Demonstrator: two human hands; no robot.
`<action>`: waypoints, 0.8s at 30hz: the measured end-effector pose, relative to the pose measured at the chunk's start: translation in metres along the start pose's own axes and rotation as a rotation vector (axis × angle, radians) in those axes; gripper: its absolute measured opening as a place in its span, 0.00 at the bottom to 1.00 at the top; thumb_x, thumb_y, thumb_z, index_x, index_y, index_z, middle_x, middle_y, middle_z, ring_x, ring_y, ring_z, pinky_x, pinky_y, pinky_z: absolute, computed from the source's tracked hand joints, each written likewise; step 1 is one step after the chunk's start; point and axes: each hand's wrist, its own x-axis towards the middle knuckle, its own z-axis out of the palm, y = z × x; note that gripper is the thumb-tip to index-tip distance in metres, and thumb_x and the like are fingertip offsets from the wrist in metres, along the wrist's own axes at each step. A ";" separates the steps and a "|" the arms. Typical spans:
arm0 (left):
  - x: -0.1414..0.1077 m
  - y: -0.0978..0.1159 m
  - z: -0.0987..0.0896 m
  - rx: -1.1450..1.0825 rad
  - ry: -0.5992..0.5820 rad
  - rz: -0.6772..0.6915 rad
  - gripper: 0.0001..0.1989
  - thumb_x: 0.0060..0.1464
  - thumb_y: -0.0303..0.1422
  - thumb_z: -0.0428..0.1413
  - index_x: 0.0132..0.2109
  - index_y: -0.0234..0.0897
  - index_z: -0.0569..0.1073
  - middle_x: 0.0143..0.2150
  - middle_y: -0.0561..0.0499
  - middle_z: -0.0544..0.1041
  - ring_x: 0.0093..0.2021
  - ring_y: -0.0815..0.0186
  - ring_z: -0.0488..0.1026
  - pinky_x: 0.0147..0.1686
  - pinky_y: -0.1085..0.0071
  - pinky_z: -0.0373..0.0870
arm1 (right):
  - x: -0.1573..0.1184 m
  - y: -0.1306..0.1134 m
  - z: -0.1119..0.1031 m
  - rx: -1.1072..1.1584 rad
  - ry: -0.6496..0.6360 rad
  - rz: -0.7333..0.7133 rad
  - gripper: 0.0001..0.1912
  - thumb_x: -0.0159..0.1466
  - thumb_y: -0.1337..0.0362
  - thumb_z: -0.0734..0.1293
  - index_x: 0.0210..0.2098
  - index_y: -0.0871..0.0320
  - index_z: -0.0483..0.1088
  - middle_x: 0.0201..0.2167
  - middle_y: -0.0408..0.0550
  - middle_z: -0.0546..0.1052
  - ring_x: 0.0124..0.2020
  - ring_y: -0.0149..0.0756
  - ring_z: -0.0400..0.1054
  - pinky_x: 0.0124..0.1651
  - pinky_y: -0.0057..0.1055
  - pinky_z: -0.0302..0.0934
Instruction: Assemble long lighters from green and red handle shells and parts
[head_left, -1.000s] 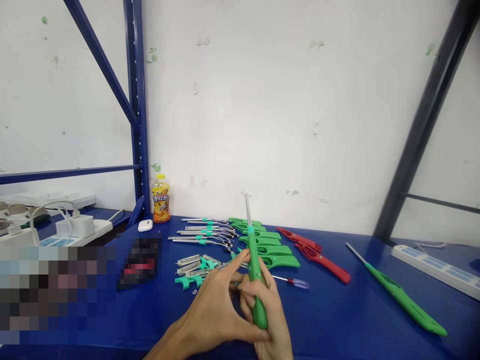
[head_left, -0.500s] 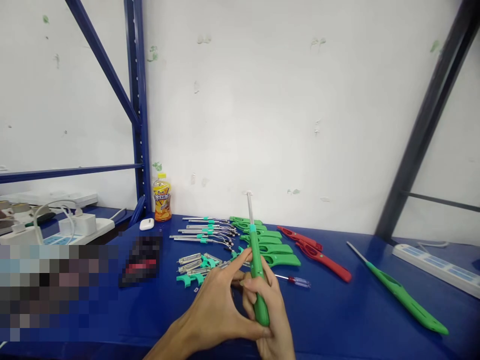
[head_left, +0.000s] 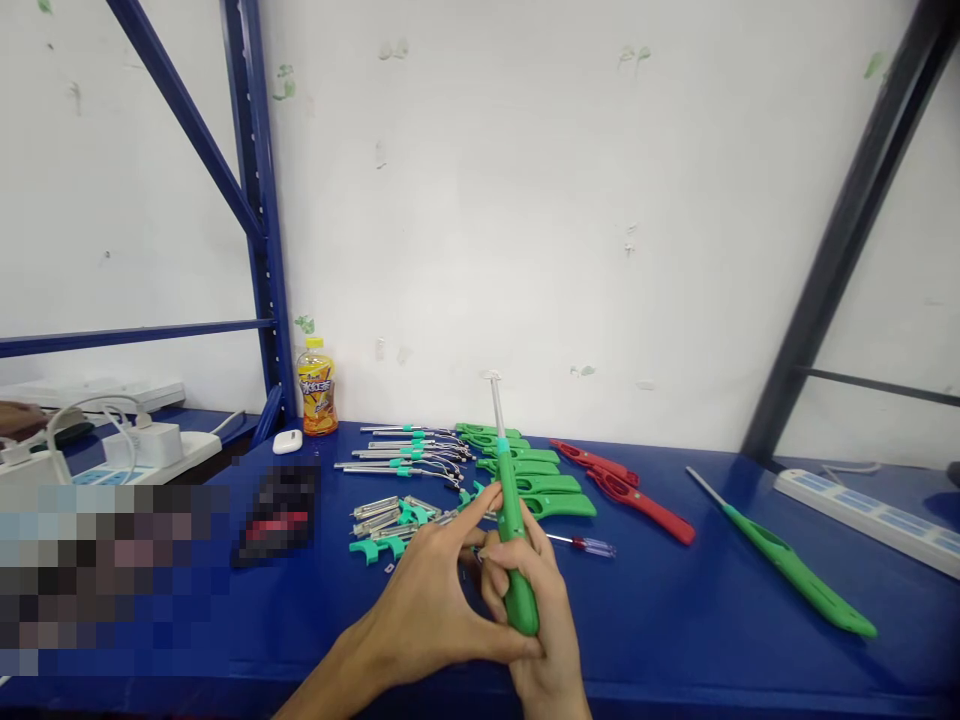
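Both my hands are on a green long-necked lighter [head_left: 511, 508], held tilted up with its metal tube pointing at the wall. My right hand [head_left: 544, 590] wraps round the handle, its thumb lying across the body. My left hand [head_left: 431, 590] grips it from the left, fingertips near the upper handle and thumb at the bottom end. Beyond the hands lie several green lighter shells [head_left: 559, 498], partly hidden, and metal tubes with wires [head_left: 405, 452]. Silver gas tanks [head_left: 375, 516] and teal triggers [head_left: 379, 549] lie to the left of the lighter.
A screwdriver [head_left: 592, 546] lies right of my hands, with red lighter shells [head_left: 651, 515] behind it. Farther right are another green lighter [head_left: 799, 570] and a power strip [head_left: 870, 515]. A drink bottle [head_left: 316, 390] and a white case [head_left: 287, 441] stand at the back left of the blue table [head_left: 675, 640].
The view has shifted slightly, so the table items sit a little higher and farther left. Both hands keep the same hold on the lighter.
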 end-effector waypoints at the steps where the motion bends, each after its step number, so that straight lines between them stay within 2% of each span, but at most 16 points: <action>1: 0.000 -0.001 0.000 -0.001 -0.004 -0.012 0.63 0.36 0.36 0.77 0.78 0.39 0.60 0.47 0.52 0.86 0.42 0.55 0.80 0.53 0.60 0.76 | 0.000 0.000 0.000 -0.001 -0.009 0.000 0.50 0.45 0.62 0.77 0.66 0.65 0.61 0.14 0.28 0.64 0.17 0.25 0.48 0.20 0.21 0.42; 5: 0.001 -0.003 -0.001 -0.012 -0.005 -0.036 0.65 0.35 0.40 0.80 0.78 0.38 0.60 0.51 0.47 0.86 0.48 0.51 0.81 0.60 0.54 0.73 | 0.000 0.001 -0.002 -0.011 -0.024 -0.016 0.49 0.46 0.62 0.78 0.65 0.64 0.61 0.14 0.29 0.65 0.17 0.26 0.49 0.20 0.21 0.43; 9: 0.001 -0.001 0.000 -0.057 -0.017 0.008 0.67 0.37 0.43 0.80 0.79 0.38 0.58 0.45 0.51 0.87 0.47 0.51 0.82 0.65 0.52 0.70 | 0.000 0.001 -0.003 -0.047 -0.030 -0.071 0.39 0.50 0.57 0.79 0.59 0.61 0.69 0.13 0.29 0.64 0.16 0.27 0.50 0.20 0.22 0.45; 13: 0.000 0.005 -0.001 -0.092 -0.040 0.031 0.61 0.41 0.41 0.79 0.78 0.38 0.60 0.42 0.54 0.87 0.42 0.55 0.82 0.64 0.55 0.71 | 0.001 0.002 -0.006 -0.065 -0.016 -0.089 0.28 0.53 0.51 0.79 0.48 0.58 0.74 0.12 0.30 0.63 0.14 0.28 0.52 0.18 0.24 0.45; 17: 0.000 0.006 -0.001 -0.163 -0.074 0.043 0.61 0.43 0.41 0.79 0.78 0.36 0.60 0.36 0.57 0.84 0.37 0.59 0.81 0.57 0.59 0.76 | 0.004 0.005 -0.008 -0.078 -0.006 -0.118 0.25 0.55 0.49 0.78 0.45 0.57 0.74 0.11 0.31 0.64 0.13 0.27 0.52 0.18 0.24 0.47; 20: 0.000 0.003 0.000 -0.143 -0.090 0.035 0.61 0.44 0.44 0.78 0.79 0.38 0.58 0.40 0.55 0.84 0.38 0.58 0.80 0.54 0.60 0.77 | 0.008 0.006 -0.008 -0.099 -0.015 -0.132 0.25 0.56 0.48 0.77 0.44 0.57 0.74 0.12 0.31 0.64 0.13 0.27 0.52 0.18 0.24 0.47; 24: 0.000 0.000 0.002 0.044 -0.079 0.014 0.60 0.46 0.48 0.76 0.79 0.42 0.57 0.50 0.48 0.83 0.44 0.54 0.79 0.52 0.57 0.77 | 0.008 -0.004 -0.012 -0.157 -0.051 -0.115 0.25 0.55 0.49 0.79 0.44 0.59 0.75 0.19 0.37 0.72 0.15 0.27 0.57 0.19 0.25 0.52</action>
